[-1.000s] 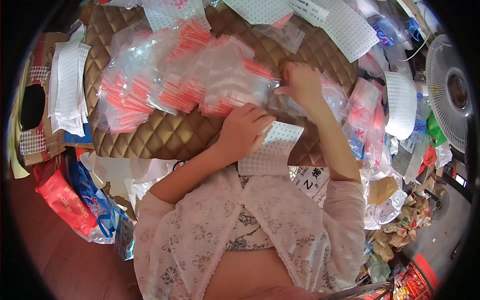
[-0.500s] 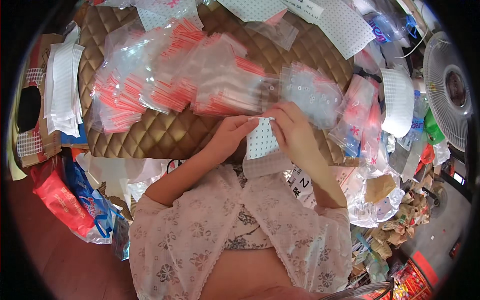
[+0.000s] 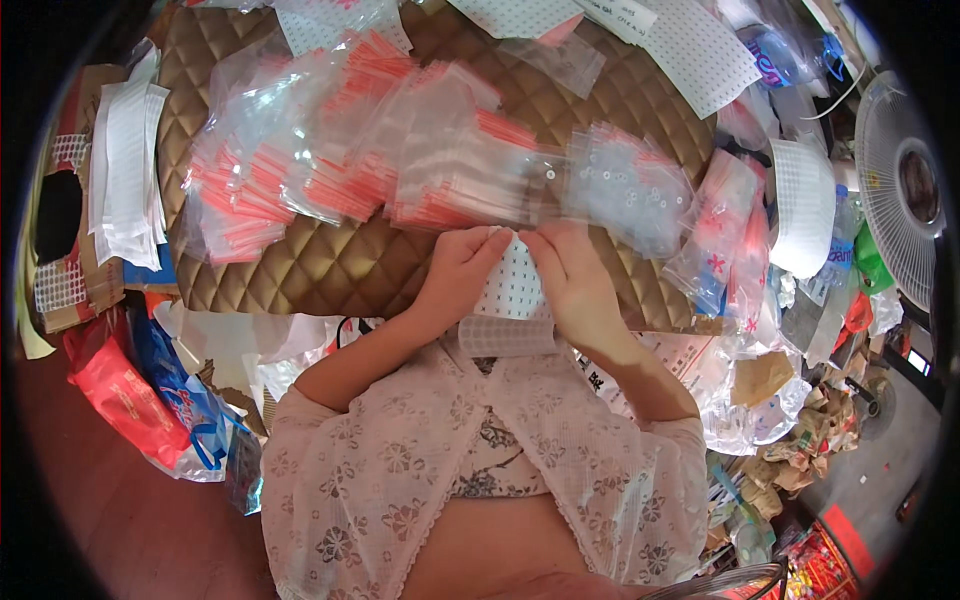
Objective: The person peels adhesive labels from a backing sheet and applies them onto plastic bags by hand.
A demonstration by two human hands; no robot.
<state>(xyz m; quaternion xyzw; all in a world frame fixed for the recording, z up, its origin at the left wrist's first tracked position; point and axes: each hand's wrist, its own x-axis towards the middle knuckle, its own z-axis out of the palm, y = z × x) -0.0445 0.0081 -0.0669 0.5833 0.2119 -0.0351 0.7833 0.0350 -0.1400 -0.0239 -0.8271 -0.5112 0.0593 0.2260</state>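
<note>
My left hand pinches the upper left edge of a small white sheet printed with rows of tiny dark marks. My right hand grips the same sheet near its top right corner, fingertips closed and partly hidden. At its lower end hangs a translucent, pale strip. Just beyond my hands lies a heap of clear zip bags with red edges. To the right of it are flat clear bags holding small white rings.
A brown quilted surface carries the bags. Larger printed sheets lie at the back right. White strips are stacked at the left and the right. A fan stands far right, and a red bag sits lower left.
My left hand has shifted slightly right and my right hand has come down, its raised fingers now lower. The sheet moved slightly left and its strip spreads flatter.
</note>
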